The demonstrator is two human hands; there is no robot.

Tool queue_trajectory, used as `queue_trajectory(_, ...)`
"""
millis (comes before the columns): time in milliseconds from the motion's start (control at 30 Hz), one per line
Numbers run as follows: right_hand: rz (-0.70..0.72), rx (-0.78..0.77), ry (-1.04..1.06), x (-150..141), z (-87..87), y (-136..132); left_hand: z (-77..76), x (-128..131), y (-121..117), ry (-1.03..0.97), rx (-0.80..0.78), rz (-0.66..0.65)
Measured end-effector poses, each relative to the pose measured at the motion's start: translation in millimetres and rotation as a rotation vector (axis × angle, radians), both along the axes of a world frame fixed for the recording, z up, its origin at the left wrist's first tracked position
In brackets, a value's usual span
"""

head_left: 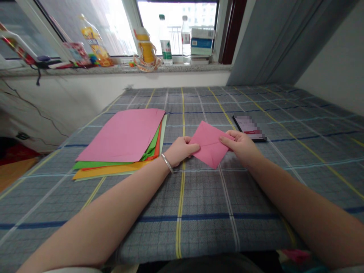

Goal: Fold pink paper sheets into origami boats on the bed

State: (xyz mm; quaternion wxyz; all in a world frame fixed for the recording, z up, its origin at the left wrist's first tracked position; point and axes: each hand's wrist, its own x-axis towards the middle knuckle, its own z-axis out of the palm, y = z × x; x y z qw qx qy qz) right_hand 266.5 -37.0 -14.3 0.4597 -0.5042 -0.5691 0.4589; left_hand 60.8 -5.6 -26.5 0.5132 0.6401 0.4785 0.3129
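A folded pink paper square [209,146] is held up between both hands, turned so one corner points toward me and another away. Crease lines run across its face. My left hand [182,149], with a silver bangle at the wrist, pinches the paper's left corner with the thumb on top. Gripping the right corner is my right hand [240,144], thumb also on top; its other fingers are partly hidden beneath the paper. Just beyond the right hand lies a phone [250,129] with its screen lit.
A stack of coloured paper [122,136], pink on top with green, orange and yellow below, lies at left on the checked cloth [204,204]. On the windowsill stand bottles [186,41], a yellow flask [147,47] and a blue-white box [201,41]. A grey curtain [281,38] hangs at right.
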Motion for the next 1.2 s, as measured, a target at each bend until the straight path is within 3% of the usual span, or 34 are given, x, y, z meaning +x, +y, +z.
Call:
queue_trajectory(400,-0.115,-0.032,0.160,14,2.4,6,6.1,1,2,-0.181,-0.214,0.109)
queue_trajectory(967,-0.172,-0.153,0.338,16,-4.4,13,2.8,-5,4,-0.355,-0.262,0.007)
queue_trajectory(1100,-0.121,-0.179,0.345,13,-6.5,13,1.4,-3,2,-0.237,-0.172,-0.078)
queue_trajectory(1200,-0.121,-0.202,0.293,14,-7.4,14,-0.3,-1,0,-0.154,-0.119,-0.055)
